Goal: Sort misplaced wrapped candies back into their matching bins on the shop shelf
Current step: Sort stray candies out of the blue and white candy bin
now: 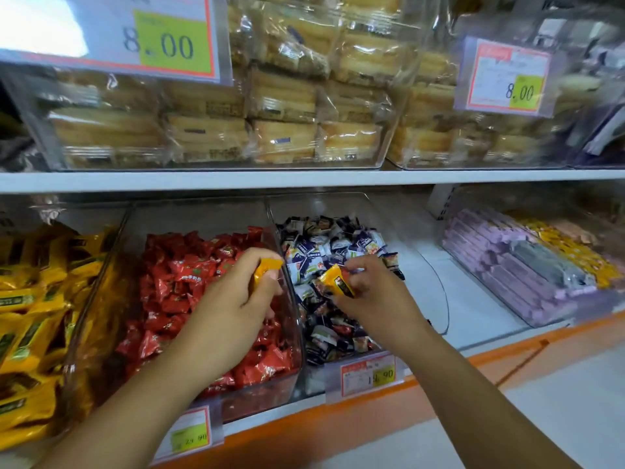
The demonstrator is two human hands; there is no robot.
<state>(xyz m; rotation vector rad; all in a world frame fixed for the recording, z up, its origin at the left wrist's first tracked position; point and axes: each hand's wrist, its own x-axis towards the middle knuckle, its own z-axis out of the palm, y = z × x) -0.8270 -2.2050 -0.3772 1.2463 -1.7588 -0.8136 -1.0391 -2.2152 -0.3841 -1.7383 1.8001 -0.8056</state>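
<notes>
The left hand (236, 294) gripped an orange-yellow wrapped candy (268, 266) between curled fingers and thumb above the clear plastic bin of red-wrapped candies (203, 218). The right hand (370, 294) pinched a yellow wrapped candy with a dark label (337, 280) over the neighbouring clear bin of blue-and-white candies (338, 206). A bin of yellow-wrapped candies (101, 265) stood at the far left, just beside the red one.
</notes>
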